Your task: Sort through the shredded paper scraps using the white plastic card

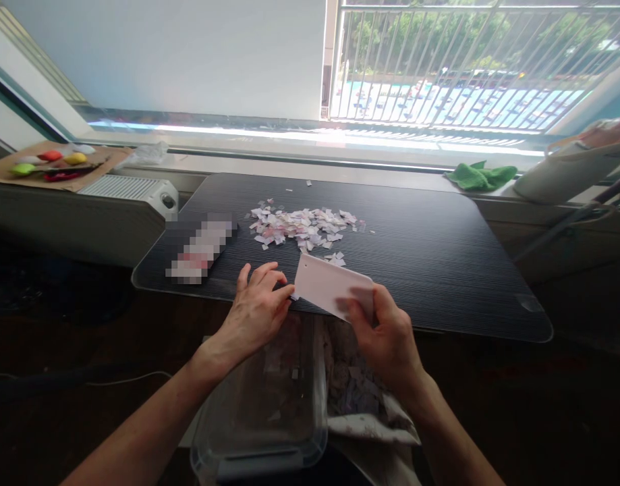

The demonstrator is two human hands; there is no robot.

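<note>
My right hand point(388, 331) is closed on a white flat card point(330, 283), thumb on its near face and fingers at its right end. The card is held tilted over the table's near edge and has a small hole near its upper left corner. My left hand point(262, 297) is beside the card's left end, fingers bent and spread, one fingertip at a small white scrap by the card's edge. Beyond both hands, a pile of torn paper scraps point(302, 226) lies on the dark table point(415, 236).
Below the table edge are a clear plastic bin point(259, 432) and a whitish bag point(370, 428) holding scraps. A blurred-out item point(201, 250) lies on the table's left. A green cloth point(482, 177) and a pale container point(567, 172) stand on the sill, a white heater point(132, 192) left.
</note>
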